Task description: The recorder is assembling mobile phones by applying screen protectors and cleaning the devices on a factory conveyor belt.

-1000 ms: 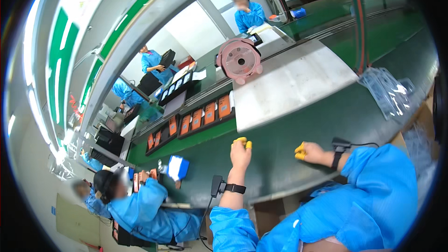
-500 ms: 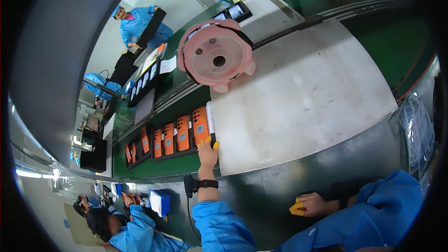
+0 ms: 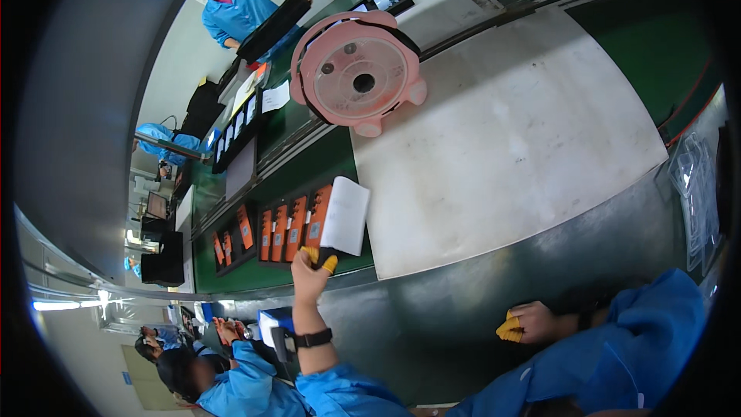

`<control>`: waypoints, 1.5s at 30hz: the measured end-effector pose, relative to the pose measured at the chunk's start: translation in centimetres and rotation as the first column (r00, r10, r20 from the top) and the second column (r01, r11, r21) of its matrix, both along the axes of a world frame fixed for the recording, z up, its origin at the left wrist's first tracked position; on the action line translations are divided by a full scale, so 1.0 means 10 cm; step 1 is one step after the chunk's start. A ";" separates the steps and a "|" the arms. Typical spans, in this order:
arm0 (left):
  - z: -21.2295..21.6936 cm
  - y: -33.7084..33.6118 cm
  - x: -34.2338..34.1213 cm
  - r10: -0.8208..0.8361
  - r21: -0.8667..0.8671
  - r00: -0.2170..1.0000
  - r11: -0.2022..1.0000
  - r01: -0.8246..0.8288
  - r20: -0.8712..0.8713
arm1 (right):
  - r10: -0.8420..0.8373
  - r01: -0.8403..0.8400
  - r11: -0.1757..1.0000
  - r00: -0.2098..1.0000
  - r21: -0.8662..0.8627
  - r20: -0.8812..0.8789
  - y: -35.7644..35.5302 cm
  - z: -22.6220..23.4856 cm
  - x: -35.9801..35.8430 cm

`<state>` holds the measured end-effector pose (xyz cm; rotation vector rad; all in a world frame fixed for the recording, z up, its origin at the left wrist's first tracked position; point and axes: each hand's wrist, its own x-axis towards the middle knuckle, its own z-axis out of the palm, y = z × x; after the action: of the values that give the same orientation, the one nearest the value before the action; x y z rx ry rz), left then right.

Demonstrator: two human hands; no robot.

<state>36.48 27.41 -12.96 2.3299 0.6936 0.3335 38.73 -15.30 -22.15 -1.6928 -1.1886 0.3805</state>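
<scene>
My left hand (image 3: 312, 270), with yellow finger covers, is stretched forward and closed on the near edge of a black tray (image 3: 287, 230). The tray holds several orange parts standing in a row and lies on the green belt (image 3: 309, 166). A white sheet (image 3: 345, 216) lies on the tray's right end, just above my fingers. My right hand (image 3: 529, 323), also with yellow fingertips, rests curled on the grey metal bench (image 3: 448, 293) close to my body, holding nothing I can see. Both arms wear blue sleeves, and a black band sits on my left wrist.
A pink reel (image 3: 359, 73) stands at the far edge of a large white mat (image 3: 502, 131). A second black tray (image 3: 231, 235) lies further left on the belt. Clear plastic bags (image 3: 691, 185) sit at the right. Co-workers in blue work on my left (image 3: 231, 374) and across the line (image 3: 243, 4).
My left hand went forward from the bench to the tray and has closed on its edge. My right hand stayed low on the bench. The view has tilted down and closer.
</scene>
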 end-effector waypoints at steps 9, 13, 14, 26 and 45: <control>0.02 -2.20 -0.14 -0.192 0.433 0.955 0.898 0.078 0.225 | 0.083 -0.084 0.996 0.995 0.028 0.056 0.03 -0.07 -0.03; 0.05 -3.23 0.15 -0.316 0.357 0.879 0.916 0.184 0.356 | 0.436 -0.471 0.874 0.869 0.122 0.232 -0.01 -0.25 -0.29; 0.00 -3.40 0.21 -0.344 0.358 0.879 0.907 0.220 0.330 | 0.436 -0.472 0.874 0.868 0.119 0.239 -0.05 -0.18 -0.32; -0.07 -4.96 0.70 -0.572 0.561 0.780 0.744 0.363 0.253 | 0.865 -0.574 0.492 0.408 -0.655 0.292 -0.75 0.23 -0.95; -0.86 -4.31 0.19 -0.346 0.708 0.890 0.706 0.039 0.296 | -0.609 0.629 -0.764 -0.777 0.144 0.162 -7.85 0.40 0.53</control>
<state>38.34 -15.65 -21.52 2.8447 0.0801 1.1119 43.98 -93.83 -18.12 -2.0165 1.2515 -1.2510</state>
